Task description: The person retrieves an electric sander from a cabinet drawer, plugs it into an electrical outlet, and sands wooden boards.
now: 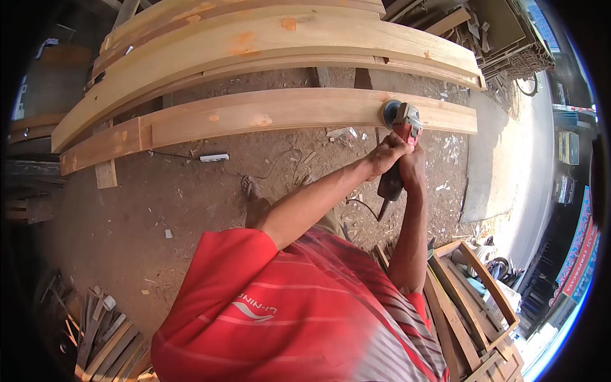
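Observation:
An angle grinder (407, 121) with a round disc (391, 113) rests against the near wooden plank (273, 114), towards the plank's right end. My left hand (386, 156) is closed around the grinder just behind its silver-and-red head. On the right side of the tool body, my right hand (412, 167) is wrapped round it, its fingers partly hidden. The dark rear handle (390, 184) points back towards me, and a cord (363, 205) trails from it. The plank shows orange-brown patches and a joint near its left part.
More long planks (280, 35) lie beyond the near one. A white power strip (214, 157) with a cable sits on the dirt floor (191, 197). Wooden frames (474, 299) are stacked at lower right, scrap wood (105, 337) at lower left. A road (531, 159) runs along the right.

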`<control>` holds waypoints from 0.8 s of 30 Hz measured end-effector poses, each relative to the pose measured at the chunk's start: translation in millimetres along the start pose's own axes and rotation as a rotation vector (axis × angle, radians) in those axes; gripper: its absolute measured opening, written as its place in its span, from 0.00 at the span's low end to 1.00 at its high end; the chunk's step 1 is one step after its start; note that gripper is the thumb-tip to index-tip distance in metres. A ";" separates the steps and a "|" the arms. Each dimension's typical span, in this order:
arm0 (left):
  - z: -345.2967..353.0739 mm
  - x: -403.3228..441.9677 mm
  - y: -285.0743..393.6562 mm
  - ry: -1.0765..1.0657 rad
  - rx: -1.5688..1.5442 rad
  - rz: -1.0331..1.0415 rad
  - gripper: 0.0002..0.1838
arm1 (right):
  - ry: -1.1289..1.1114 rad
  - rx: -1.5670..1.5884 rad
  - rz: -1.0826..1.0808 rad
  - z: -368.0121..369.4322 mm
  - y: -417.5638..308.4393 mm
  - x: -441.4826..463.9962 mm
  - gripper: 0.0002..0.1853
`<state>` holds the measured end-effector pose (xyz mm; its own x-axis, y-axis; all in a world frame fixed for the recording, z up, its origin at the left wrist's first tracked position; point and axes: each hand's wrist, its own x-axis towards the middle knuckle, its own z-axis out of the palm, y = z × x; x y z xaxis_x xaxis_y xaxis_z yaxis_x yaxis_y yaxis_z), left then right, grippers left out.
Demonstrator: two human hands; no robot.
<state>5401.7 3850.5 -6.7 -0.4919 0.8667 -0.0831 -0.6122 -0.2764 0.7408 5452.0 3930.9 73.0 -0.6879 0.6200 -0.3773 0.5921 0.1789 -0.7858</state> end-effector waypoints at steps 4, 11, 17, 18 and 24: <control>-19.8 -50.7 12.2 0.024 -0.058 -0.016 0.24 | -0.075 -0.114 -0.056 30.9 -7.7 -28.8 0.28; -84.1 -192.0 56.7 0.442 -0.126 0.068 0.17 | -0.302 -0.289 -0.227 156.3 -36.1 -80.4 0.42; -114.8 -276.7 98.4 0.668 -0.300 0.165 0.18 | -0.499 -0.385 -0.227 240.2 -82.7 -127.1 0.42; -114.5 -278.9 100.5 0.661 -0.288 0.191 0.17 | -0.483 -0.372 -0.219 243.1 -83.6 -130.0 0.41; -93.5 -233.3 72.5 0.447 0.042 0.084 0.14 | -0.312 -0.291 -0.234 186.6 -39.1 -108.2 0.35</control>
<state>5414.2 3589.3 4.1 -0.7632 0.5751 -0.2946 -0.5379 -0.3128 0.7829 5425.0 3714.2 53.1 -0.8831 0.2874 -0.3709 0.4690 0.5200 -0.7139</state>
